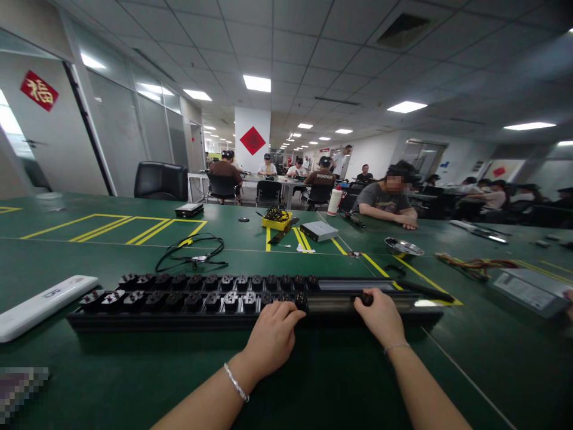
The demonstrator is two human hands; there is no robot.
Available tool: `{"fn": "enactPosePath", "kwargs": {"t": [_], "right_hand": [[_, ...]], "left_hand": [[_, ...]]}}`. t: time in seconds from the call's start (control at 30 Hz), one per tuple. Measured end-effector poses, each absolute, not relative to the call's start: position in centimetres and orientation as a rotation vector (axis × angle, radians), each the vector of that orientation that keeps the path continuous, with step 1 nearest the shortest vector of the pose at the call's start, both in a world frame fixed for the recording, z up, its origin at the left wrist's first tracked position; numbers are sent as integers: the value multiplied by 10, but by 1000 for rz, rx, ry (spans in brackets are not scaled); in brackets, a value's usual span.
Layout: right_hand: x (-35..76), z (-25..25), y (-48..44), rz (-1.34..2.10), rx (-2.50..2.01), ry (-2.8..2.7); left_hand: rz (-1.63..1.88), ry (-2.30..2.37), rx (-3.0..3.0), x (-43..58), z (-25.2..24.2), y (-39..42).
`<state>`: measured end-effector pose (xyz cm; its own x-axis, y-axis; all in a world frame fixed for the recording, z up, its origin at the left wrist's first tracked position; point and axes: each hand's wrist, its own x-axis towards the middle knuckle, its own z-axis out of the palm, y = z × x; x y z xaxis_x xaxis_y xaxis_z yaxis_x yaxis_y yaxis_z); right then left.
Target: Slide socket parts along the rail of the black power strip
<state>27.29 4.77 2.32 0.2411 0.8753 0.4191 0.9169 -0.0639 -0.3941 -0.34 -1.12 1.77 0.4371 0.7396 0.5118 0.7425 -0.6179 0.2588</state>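
Note:
Two long black rails [179,319] lie side by side across the green table in front of me. Rows of round black plug-like pieces [230,301] sit along them, some with what look like pale metal prongs. The right part of the front rail is bare and shiny. At the right end of the front row, my left hand [275,328] has its fingers closed on the last black plug-like piece [301,302]. Farther right, above the bare stretch, my right hand [382,316] pinches a small black knob-like piece [367,298], mostly covered by the fingers.
A white bar-shaped device [49,304] lies left of the rails. Behind them are a looped black cable [192,254], a yellow box with cables [276,221], a grey box [319,231] and a metal bowl [403,246]. A power supply [530,291] stands right. Someone [385,203] sits across the table.

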Motion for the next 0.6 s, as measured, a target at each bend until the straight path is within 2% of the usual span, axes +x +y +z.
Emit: {"fn": "enactPosePath", "kwargs": {"t": [0.6], "right_hand": [[274, 22, 49, -63, -1935, -1618]], "left_hand": [[-931, -1385, -2666, -3, 16, -10]]}}
